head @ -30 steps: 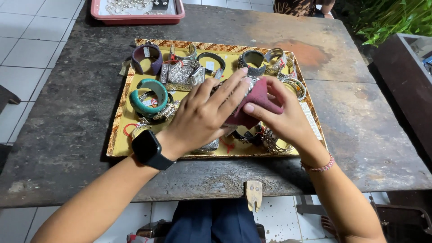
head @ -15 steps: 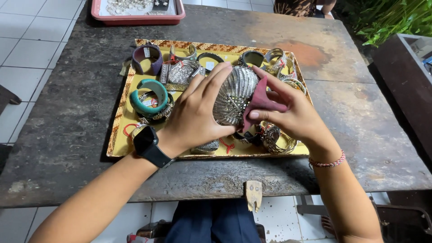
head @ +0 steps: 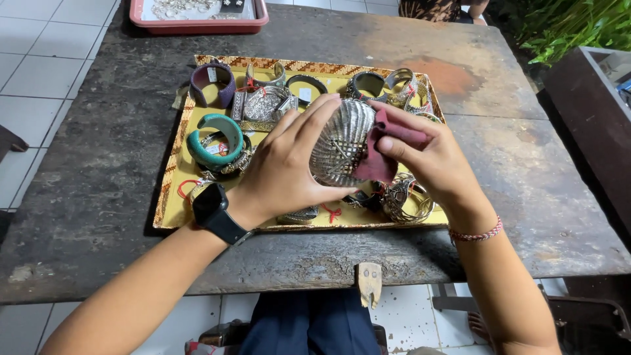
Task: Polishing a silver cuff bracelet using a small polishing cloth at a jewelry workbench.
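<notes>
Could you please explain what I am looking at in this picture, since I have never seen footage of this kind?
The picture comes from a camera worn on a person's head, looking down at their own two bare hands. The left hand, with a black watch on its wrist, holds a wide ribbed silver cuff. The right hand presses a dark red cloth against it. Below lies a yellow tray of bracelets, among them a teal bangle, on a worn dark table. A red tray sits at the far edge.

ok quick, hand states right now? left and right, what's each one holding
Left hand: closed around the wide silver cuff, holding it above the tray.
Right hand: closed on the maroon cloth, pressing it against the cuff.
</notes>
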